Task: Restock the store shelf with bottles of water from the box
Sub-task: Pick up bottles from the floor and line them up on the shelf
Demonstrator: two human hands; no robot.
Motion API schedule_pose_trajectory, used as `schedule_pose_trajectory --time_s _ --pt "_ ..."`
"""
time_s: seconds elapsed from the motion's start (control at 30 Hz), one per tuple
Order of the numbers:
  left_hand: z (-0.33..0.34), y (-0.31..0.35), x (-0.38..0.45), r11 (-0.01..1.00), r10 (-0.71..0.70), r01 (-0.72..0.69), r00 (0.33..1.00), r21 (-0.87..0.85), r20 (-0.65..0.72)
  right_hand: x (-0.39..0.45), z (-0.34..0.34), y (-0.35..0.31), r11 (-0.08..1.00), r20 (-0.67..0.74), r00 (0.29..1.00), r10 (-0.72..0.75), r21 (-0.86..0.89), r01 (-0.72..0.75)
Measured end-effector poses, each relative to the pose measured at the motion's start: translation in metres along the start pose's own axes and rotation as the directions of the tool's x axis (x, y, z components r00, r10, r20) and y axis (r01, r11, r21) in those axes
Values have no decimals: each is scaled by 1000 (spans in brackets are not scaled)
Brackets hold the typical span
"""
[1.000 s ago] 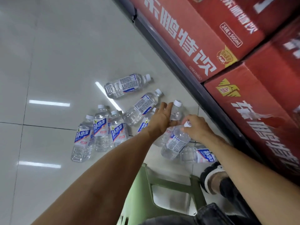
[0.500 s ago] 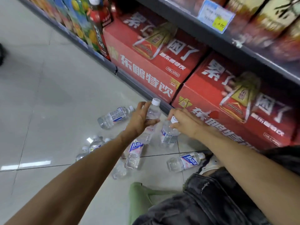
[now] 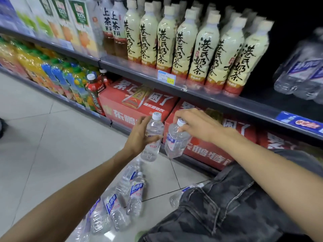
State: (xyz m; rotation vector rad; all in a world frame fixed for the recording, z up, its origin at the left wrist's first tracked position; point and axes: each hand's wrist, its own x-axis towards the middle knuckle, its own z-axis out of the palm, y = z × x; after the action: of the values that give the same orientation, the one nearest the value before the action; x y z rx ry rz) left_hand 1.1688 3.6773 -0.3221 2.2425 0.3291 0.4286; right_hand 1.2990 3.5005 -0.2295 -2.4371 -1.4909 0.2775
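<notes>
My left hand (image 3: 139,137) is wrapped around one water bottle (image 3: 152,138), upright; my right hand (image 3: 195,125) pinches a second bottle (image 3: 175,138) by its cap, hanging tilted. The open stretch of shelf (image 3: 262,100), beside the stocked water (image 3: 300,70), lies up and right, nearer my right hand. More bottles (image 3: 134,194) lie on the floor (image 3: 52,145).

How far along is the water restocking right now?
Done: a few water bottles on the shelf at far right. In hand: the left hand holds one water bottle by its body, and the right hand holds another bottle by the cap. Left: several loose bottles on the floor, including one by the knee. No box is visible.
</notes>
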Motion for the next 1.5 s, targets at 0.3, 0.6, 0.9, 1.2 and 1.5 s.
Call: schedule_pose_trajectory --time_s 0.3,0.6,0.9,1.2,1.5 --pt "-27 100 34 975 222 -220 970 32 -101 -63 -109 1 999 -229 973 22 47 -12" --pt "-12 210 69 887 459 -461 885 -16 -85 -149 -219 18 989 -508 859 57 146 20" --pt "45 309 113 773 625 -626 779 -99 -52 -217 -278 82 987 -582 798 158 57 -153" --pt "125 367 151 723 677 -662 736 -198 15 -257 -285 165 954 -550 790 269 43 -295" --pt "208 389 186 775 621 -587 777 -236 106 -265 -271 231 935 -529 794 300 -2 -355"
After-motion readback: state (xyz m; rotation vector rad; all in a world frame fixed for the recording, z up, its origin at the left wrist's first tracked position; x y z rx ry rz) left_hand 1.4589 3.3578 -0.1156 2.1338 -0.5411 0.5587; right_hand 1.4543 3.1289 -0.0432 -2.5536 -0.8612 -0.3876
